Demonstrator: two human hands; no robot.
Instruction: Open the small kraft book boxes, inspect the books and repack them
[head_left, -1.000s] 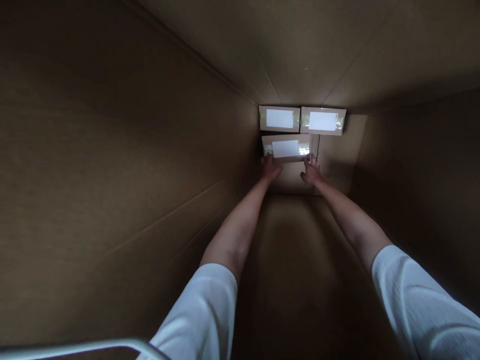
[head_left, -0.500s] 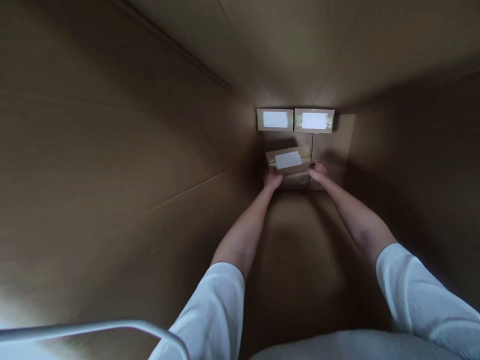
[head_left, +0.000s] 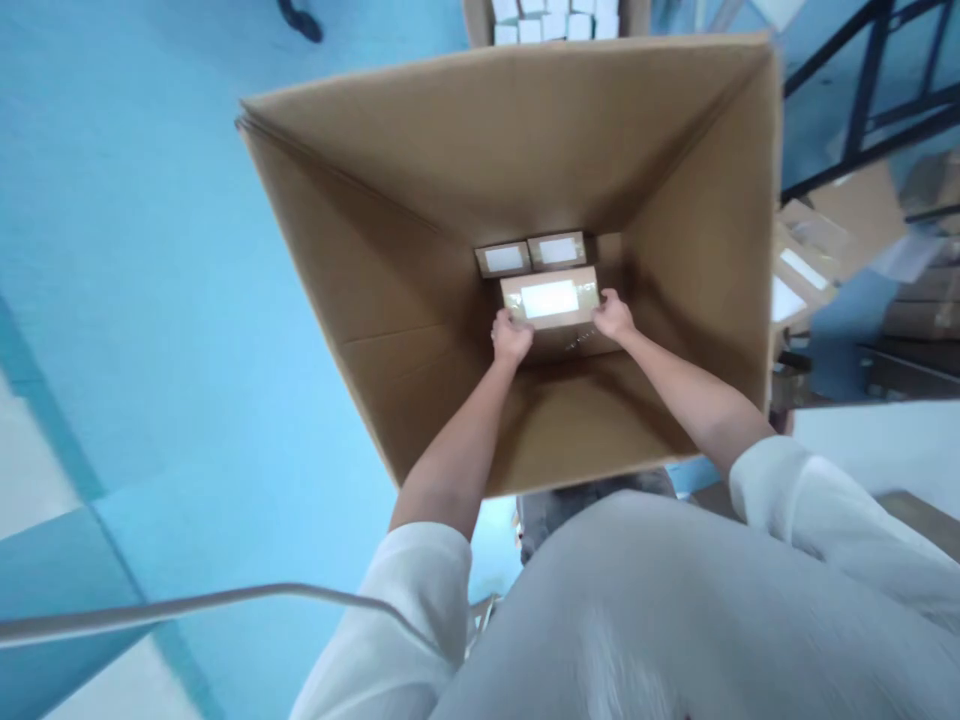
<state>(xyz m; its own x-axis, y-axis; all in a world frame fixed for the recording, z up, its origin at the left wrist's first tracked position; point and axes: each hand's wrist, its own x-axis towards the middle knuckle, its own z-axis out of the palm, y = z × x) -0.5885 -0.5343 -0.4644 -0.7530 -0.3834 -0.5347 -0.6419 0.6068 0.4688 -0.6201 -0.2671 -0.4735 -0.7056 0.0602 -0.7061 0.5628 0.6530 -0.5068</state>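
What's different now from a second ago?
The left hand and right hand have raised one labelled package toward the camera, holding it at its ends. The view has drawn back, so the outside of the big carton and the blue floor now show. The two other packages stayed side by side.

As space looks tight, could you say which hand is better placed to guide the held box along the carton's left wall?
Probably the left hand, holding the box nearer that wall; the right hand is farther away.
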